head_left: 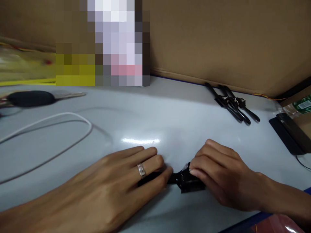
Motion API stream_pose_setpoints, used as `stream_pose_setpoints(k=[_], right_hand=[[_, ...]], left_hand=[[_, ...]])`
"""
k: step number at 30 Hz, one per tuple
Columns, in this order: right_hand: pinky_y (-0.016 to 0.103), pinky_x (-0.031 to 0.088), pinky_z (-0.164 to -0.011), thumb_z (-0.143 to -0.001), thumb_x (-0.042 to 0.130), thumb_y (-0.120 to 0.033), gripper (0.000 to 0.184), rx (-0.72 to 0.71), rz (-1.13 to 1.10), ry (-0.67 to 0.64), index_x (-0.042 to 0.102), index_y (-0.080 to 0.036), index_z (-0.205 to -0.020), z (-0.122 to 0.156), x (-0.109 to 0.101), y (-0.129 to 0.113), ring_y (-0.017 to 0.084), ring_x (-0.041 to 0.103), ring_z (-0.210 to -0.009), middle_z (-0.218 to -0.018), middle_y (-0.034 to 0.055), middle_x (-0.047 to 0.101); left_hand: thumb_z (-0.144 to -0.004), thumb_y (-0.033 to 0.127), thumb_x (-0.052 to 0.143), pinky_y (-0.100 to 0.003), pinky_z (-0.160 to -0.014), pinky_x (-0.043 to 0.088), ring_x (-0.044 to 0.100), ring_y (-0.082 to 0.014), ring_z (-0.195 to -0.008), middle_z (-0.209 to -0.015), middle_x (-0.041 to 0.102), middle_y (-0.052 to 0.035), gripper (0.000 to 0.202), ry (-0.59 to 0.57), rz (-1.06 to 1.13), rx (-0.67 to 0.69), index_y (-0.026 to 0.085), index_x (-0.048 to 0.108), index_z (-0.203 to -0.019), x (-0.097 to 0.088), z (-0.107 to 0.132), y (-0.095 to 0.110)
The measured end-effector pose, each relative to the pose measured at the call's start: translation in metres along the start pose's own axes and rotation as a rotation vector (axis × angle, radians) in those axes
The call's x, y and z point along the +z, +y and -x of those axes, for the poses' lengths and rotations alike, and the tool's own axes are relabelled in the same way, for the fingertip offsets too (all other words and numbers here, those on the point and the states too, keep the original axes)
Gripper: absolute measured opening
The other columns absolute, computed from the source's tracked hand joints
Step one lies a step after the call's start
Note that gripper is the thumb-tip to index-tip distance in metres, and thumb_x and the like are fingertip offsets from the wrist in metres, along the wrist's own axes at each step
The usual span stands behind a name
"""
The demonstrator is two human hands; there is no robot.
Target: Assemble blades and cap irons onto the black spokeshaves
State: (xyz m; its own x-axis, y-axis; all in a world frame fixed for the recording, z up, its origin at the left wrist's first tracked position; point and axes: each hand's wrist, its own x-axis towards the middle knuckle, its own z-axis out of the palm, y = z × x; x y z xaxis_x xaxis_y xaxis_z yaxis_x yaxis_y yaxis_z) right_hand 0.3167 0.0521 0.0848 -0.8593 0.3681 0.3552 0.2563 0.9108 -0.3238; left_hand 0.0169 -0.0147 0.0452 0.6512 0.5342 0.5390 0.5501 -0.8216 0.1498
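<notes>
A small black object [181, 179] lies on the pale grey table [170, 123] near its front edge. My left hand [121, 181], with a silver ring on one finger, rests low on the table and its fingers pinch the object's left end. My right hand [218, 174] curls its fingers over the object's right end and presses it down. Most of the object is hidden under the two hands, so I cannot name it.
A bundle of thin black parts [233, 103] lies at the back right. A white cable [60, 129] loops across the left side, beyond it a black-handled tool [31, 98]. A brown cardboard wall [218, 42] closes the back. A flat black item [286, 132] sits at the right edge.
</notes>
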Motion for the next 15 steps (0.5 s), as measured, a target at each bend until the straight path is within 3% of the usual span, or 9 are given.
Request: stream_pose_setpoints(k=[7, 10, 12, 15], right_hand=[[0.032, 0.055, -0.072, -0.111, 0.06, 0.006, 0.034, 0.01, -0.03, -0.031, 0.084, -0.016, -0.101, 0.001, -0.003, -0.004, 0.019, 0.061, -0.079, -0.089, 0.003, 0.074], [0.03, 0.054, -0.069, -0.112, 0.062, 0.004, 0.034, 0.057, -0.152, -0.003, 0.087, -0.016, -0.1, -0.002, -0.006, -0.003, 0.018, 0.064, -0.077, -0.084, 0.0029, 0.077], [0.028, 0.055, -0.07, -0.114, 0.069, 0.001, 0.029, 0.178, -0.332, -0.007, 0.09, -0.015, -0.101, -0.005, -0.008, -0.002, 0.015, 0.071, -0.077, -0.087, 0.0026, 0.083], [0.024, 0.053, -0.065, -0.11, 0.089, -0.006, 0.018, 0.504, -0.618, -0.117, 0.095, -0.019, -0.1, -0.011, -0.009, 0.0, 0.013, 0.074, -0.074, -0.089, -0.0004, 0.088]], left_hand=[[-0.135, 0.011, 0.041, -0.041, -0.075, 0.057, 0.07, -0.0223, -0.083, -0.102, 0.081, -0.0038, 0.041, 0.012, -0.013, 0.0, 0.021, 0.078, -0.121, 0.003, 0.001, 0.001], [-0.135, 0.012, 0.038, -0.042, -0.075, 0.058, 0.071, -0.0228, -0.083, -0.101, 0.081, -0.0035, 0.042, 0.025, -0.027, -0.006, 0.023, 0.078, -0.126, 0.005, 0.001, 0.002], [-0.131, 0.01, 0.041, -0.042, -0.074, 0.057, 0.07, -0.0236, -0.084, -0.103, 0.081, -0.0042, 0.04, 0.032, -0.017, -0.014, 0.023, 0.079, -0.128, 0.008, 0.004, 0.001], [-0.125, 0.004, 0.039, -0.043, -0.079, 0.06, 0.072, -0.0254, -0.089, -0.11, 0.083, -0.007, 0.045, 0.032, 0.007, -0.004, 0.022, 0.08, -0.134, 0.012, 0.015, 0.0]])
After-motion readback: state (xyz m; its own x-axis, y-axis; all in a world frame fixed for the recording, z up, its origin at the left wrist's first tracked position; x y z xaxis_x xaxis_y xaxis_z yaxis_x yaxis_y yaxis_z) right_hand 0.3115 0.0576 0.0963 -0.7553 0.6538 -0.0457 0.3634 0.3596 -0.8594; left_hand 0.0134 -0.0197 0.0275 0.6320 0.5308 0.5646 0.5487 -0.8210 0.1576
